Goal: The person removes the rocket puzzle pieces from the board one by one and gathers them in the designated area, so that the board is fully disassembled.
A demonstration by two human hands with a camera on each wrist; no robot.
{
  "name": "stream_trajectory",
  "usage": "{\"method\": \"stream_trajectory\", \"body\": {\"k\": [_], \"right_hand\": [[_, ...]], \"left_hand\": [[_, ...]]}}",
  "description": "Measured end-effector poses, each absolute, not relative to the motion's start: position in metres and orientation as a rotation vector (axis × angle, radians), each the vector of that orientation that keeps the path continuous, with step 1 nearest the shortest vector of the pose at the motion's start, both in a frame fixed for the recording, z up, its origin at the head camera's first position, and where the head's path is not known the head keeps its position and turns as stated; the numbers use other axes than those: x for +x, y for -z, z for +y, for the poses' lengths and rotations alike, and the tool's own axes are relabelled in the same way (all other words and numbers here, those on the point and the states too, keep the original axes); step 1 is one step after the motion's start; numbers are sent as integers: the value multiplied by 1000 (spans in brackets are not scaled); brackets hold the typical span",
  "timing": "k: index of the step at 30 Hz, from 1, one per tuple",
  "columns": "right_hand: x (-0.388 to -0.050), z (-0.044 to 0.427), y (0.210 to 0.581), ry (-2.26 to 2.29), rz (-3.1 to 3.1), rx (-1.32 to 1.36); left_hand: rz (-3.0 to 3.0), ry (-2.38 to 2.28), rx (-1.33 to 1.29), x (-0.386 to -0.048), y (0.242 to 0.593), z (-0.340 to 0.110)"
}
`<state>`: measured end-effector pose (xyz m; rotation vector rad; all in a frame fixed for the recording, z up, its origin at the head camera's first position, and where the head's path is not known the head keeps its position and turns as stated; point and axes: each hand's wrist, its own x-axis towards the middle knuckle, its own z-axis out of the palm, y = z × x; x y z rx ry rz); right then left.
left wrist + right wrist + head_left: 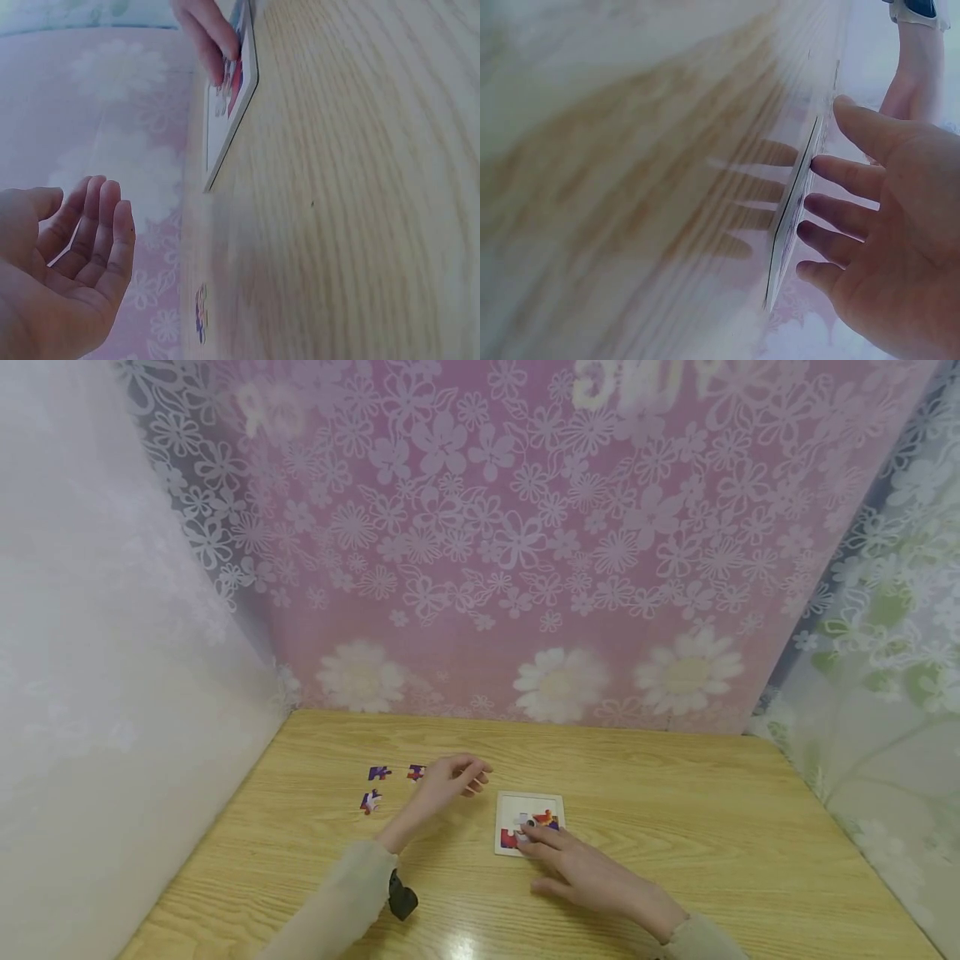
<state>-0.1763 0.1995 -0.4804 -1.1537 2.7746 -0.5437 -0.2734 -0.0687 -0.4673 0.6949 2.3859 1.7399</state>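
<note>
A small square jigsaw board point(517, 804) with a pale frame lies on the table, several coloured pieces set into its lower and right parts. Over its lower right corner, my right hand point(581, 867) rests its outstretched fingertips on the pieces and hides some of them. In the right wrist view the fingers of that hand point(907, 217) are spread along the board's edge. My left hand point(447, 779) hovers left of the board, fingers loosely bent and the palm holding nothing, as the left wrist view shows. It partly covers a loose puzzle piece point(415, 772).
Two more loose jigsaw pieces, one upper point(378, 773) and one lower point(370, 802), lie at the left on the wooden table point(675, 802). A flowered pink curtain point(487, 568) hangs behind the table's far edge, with pale sheets at both sides.
</note>
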Motion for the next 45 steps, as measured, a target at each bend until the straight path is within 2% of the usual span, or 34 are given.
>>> {"method": "stream_trajectory", "body": {"k": [3,10,23,45], "right_hand": [[-175,201,480,536,2798,-1199],[-170,208,475,520,2814,-1092],[-166,220,478,403,2831,-1050],[-162,222,474,425,2826,-1073]], "left_hand": [[2369,-1717,696,-273,470,-60],[2372,-1618,754,-276,479,-46],[2501,-1341,821,-271,487,-28],[2502,-1180,865,-269,487,-22]]}}
